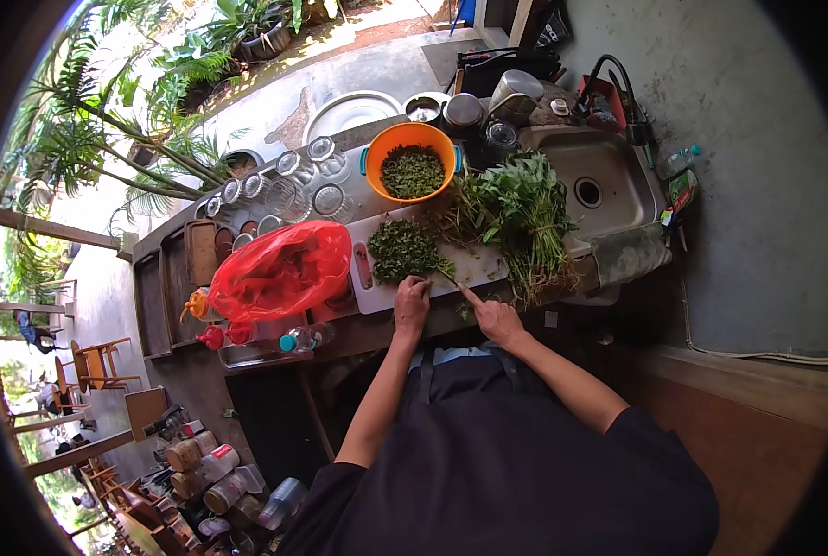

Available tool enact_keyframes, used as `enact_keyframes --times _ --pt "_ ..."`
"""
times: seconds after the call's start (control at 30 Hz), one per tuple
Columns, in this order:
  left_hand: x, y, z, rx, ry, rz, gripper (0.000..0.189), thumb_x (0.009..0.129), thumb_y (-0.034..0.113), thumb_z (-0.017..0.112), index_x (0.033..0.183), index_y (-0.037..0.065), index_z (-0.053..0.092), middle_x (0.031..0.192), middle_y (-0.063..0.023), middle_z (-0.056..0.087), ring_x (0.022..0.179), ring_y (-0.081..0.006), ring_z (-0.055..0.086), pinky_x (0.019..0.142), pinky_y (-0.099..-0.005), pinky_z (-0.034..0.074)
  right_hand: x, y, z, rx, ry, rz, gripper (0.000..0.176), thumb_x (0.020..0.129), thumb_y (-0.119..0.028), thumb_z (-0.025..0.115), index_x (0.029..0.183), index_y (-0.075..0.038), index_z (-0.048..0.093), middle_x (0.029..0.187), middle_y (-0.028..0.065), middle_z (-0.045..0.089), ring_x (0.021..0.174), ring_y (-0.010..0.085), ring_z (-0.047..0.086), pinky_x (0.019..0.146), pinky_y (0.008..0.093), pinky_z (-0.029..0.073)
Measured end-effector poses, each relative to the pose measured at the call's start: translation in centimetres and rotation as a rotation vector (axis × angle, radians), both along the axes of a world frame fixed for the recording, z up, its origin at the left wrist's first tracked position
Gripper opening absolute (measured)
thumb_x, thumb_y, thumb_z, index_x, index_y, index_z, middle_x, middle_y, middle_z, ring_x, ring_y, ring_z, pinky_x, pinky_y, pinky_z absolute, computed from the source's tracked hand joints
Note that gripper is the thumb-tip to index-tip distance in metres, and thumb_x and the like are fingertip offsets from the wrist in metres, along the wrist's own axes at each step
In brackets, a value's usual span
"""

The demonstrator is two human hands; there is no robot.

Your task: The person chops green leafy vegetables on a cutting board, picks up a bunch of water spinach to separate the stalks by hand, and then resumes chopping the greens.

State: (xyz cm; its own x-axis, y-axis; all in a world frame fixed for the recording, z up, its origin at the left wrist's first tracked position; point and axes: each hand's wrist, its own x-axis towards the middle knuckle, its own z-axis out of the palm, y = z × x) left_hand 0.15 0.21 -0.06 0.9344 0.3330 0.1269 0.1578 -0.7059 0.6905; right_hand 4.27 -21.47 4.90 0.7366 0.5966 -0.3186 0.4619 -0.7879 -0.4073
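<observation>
A white cutting board (363,298) lies on the counter in front of me with a heap of chopped leafy greens (403,250) on it. At the heap's lower edge, my left hand (412,304) is closed, its curled fingers against the greens. My right hand (497,321) grips a knife (453,280), with the index finger stretched along it. The blade points toward the cut end of the greens; its handle is hidden in the hand. To the right, a large bunch of uncut greens with roots (533,218) overlaps the board. An orange basin (374,162) behind the board holds more chopped greens.
A red plastic bag (284,273) sits left of the board, near several upturned glasses (289,197). A plastic bottle with a turquoise cap (305,339) lies by the front edge. The metal sink (623,171) is at right, with a cloth (629,255) on its edge.
</observation>
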Motion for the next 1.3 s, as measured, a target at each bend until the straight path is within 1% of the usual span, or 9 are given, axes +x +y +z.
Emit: enact_keyframes --times 0.13,0.4,0.63,0.7,0.8,0.87,1.03,1.13,1.3 --pt "0.0 0.0 -0.6 0.000 -0.009 0.011 0.011 0.085 0.006 0.069 0.093 0.003 0.075 0.096 -0.0126 0.067 0.095 -0.0316 0.064 0.084 -0.0412 0.052 -0.4 0.3 1.0 0.004 0.006 0.056 0.076 0.094 -0.015 0.049 0.157 -0.041 0.015 0.081 0.0220 0.067 0.074 0.0437 0.067 0.069 0.0562 0.055" --pt "0.1 0.0 -0.4 -0.003 0.001 -0.003 0.017 0.080 0.002 0.070 0.095 0.003 0.076 0.098 -0.0121 0.067 0.097 -0.0311 0.064 0.086 -0.0407 0.052 -0.5 1.5 2.4 -0.059 0.076 0.077 0.076 0.093 -0.013 0.049 0.157 -0.040 0.020 0.086 0.0237 0.068 0.081 0.0428 0.068 0.076 0.0547 0.055" --pt "0.1 0.0 -0.3 0.013 -0.011 -0.006 0.016 0.080 0.003 0.071 0.095 0.003 0.076 0.098 -0.0120 0.068 0.096 -0.0312 0.065 0.085 -0.0406 0.052 -0.6 2.3 2.0 -0.082 0.095 0.066 0.075 0.092 -0.011 0.047 0.157 -0.040 0.020 0.086 0.0240 0.068 0.081 0.0444 0.068 0.075 0.0557 0.055" --pt "0.0 0.0 -0.3 0.012 -0.011 -0.003 0.015 0.081 0.003 0.071 0.095 0.003 0.076 0.098 -0.0119 0.068 0.096 -0.0311 0.065 0.085 -0.0407 0.052 -0.4 1.9 0.9 -0.034 0.073 0.105 0.079 0.093 -0.010 0.046 0.158 -0.041 0.013 0.080 0.0245 0.066 0.076 0.0449 0.066 0.072 0.0566 0.054" --pt "0.2 0.1 -0.2 0.007 -0.017 0.000 0.014 0.081 0.004 0.071 0.094 0.003 0.076 0.097 -0.0121 0.068 0.095 -0.0311 0.065 0.084 -0.0408 0.052 -0.1 1.5 -0.4 0.004 0.112 0.101 0.082 0.092 -0.009 0.046 0.158 -0.042 0.010 0.080 0.0251 0.066 0.075 0.0454 0.066 0.071 0.0562 0.054" --pt "0.1 0.0 -0.2 0.004 -0.017 0.002 0.013 0.081 0.004 0.071 0.094 0.003 0.076 0.096 -0.0122 0.068 0.094 -0.0312 0.066 0.084 -0.0408 0.053 -0.2 1.3 -1.0 0.011 0.094 0.105 0.082 0.092 -0.009 0.046 0.158 -0.042 0.010 0.081 0.0251 0.066 0.075 0.0453 0.066 0.071 0.0561 0.054" --pt "0.2 -0.1 0.2 -0.031 -0.018 0.050 0.012 0.082 0.006 0.071 0.093 0.003 0.076 0.092 -0.0129 0.069 0.090 -0.0320 0.067 0.080 -0.0406 0.053 -0.4 0.7 -0.6 0.019 0.077 0.120 0.081 0.093 -0.008 0.045 0.158 -0.042 0.010 0.082 0.0243 0.066 0.075 0.0449 0.066 0.071 0.0563 0.054" --pt "0.2 0.0 0.3 -0.046 -0.009 0.044 0.012 0.083 0.007 0.071 0.093 0.004 0.076 0.091 -0.0129 0.069 0.091 -0.0318 0.067 0.080 -0.0410 0.052 -0.5 0.3 0.0 -0.053 0.100 0.121 0.081 0.093 -0.009 0.046 0.158 -0.041 0.010 0.082 0.0231 0.066 0.074 0.0447 0.066 0.070 0.0562 0.055" --pt "0.1 -0.2 0.5 -0.021 -0.022 0.094 0.011 0.083 0.010 0.072 0.092 0.004 0.076 0.092 -0.0116 0.069 0.092 -0.0312 0.065 0.083 -0.0406 0.051 -0.5 0.4 -0.6 0.018 0.032 0.125 0.080 0.094 -0.010 0.047 0.158 -0.039 0.011 0.077 0.0215 0.064 0.072 0.0439 0.065 0.069 0.0559 0.054"
